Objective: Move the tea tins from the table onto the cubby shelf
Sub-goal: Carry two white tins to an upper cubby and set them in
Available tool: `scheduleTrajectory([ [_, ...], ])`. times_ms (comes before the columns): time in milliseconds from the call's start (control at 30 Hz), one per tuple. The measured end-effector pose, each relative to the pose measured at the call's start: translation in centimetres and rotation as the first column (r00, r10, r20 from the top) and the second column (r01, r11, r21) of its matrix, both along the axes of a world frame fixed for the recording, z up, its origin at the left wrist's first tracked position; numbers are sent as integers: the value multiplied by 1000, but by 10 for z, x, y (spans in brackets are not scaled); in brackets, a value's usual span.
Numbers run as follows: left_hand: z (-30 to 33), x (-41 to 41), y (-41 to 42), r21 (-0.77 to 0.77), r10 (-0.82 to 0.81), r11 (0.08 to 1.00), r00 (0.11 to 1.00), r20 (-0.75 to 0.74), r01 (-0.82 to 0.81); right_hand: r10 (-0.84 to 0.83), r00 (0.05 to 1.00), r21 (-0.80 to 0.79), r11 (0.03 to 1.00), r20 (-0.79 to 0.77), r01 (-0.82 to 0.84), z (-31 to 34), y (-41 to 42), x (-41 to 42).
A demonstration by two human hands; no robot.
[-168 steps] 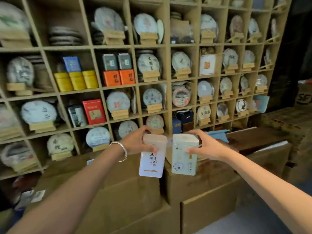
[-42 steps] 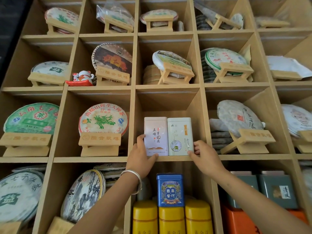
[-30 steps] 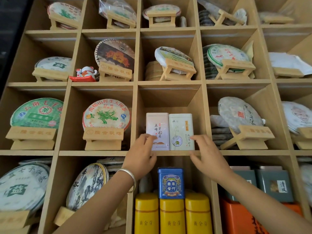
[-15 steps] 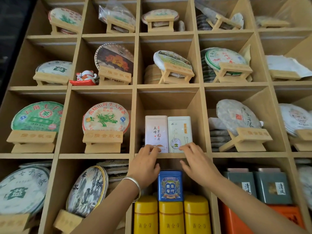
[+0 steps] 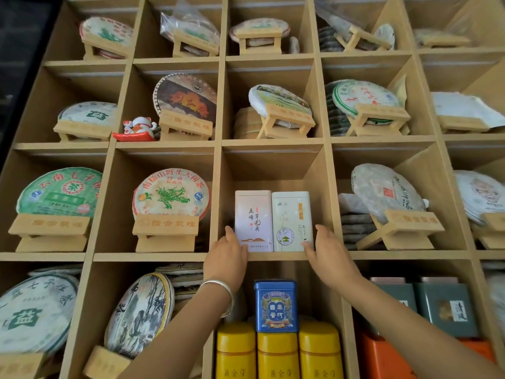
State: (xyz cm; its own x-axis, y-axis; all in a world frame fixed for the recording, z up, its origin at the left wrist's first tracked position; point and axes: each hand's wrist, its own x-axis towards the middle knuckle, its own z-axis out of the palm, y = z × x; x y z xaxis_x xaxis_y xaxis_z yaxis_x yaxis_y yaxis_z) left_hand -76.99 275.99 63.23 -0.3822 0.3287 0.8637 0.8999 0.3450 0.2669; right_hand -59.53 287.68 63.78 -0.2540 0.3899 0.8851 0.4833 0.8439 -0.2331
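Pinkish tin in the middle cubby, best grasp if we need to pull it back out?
Judgement: pinch the pinkish tin front-to-back across its top edge, coming in from the open front and above. It stands upright with clear space overhead. Its right side sits against the pale green tin, so a side-to-side grip looks blocked there. The left hand is at its lower left corner.

Matt pale wooden cubby shelf [image 5: 276, 256], smooth satin-finished white tea tins [image 5: 272, 220], paper-wrapped tea cakes [image 5: 170, 196] on plain wooden stands [image 5: 166, 228], glossy yellow canisters [image 5: 277, 354], shiny blue tin [image 5: 276, 306], polished silver metal bracelet [image 5: 221, 289], glossy ceramic cat figurine [image 5: 139, 127]
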Motion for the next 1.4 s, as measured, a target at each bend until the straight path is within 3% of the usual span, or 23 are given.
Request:
scheduleTrajectory([
  [467, 6, -6, 0, -12, -29, 1000, 997, -74, 28, 44, 999, 10, 999, 15, -44, 0, 5, -5],
  [1200, 2, -1, -11, 3, -120, 993, 992, -49, 120, 35, 999, 70, 997, 5, -35, -3, -3, 0],
  [1400, -17, 13, -33, -17, -136, 990, 945, -298, 137, -86, 991, 269, 962, 103, 55, -21, -40, 13],
])
